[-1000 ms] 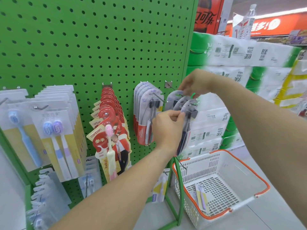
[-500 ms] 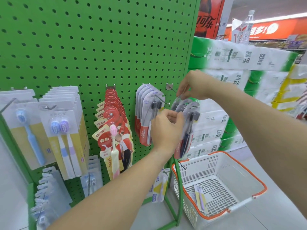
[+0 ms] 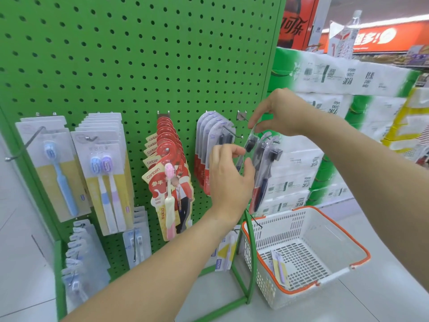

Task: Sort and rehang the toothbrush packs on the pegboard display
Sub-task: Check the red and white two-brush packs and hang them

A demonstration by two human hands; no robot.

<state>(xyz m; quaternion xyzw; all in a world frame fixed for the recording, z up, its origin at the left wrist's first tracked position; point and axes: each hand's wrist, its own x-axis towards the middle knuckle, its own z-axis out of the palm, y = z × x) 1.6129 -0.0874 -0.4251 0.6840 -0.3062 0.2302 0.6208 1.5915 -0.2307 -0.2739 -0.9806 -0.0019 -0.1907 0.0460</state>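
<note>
This is a shop, likely a supermarket aisle. A green pegboard display (image 3: 139, 54) carries rows of carded toothbrush packs (image 3: 104, 173) on metal hooks, wrapped tissue-roll bales (image 3: 336, 75) are stacked high beside it, a white shopping basket (image 3: 343, 242) sits on the tiled floor, and red promotional signs (image 3: 376, 37) hang beyond.
</note>
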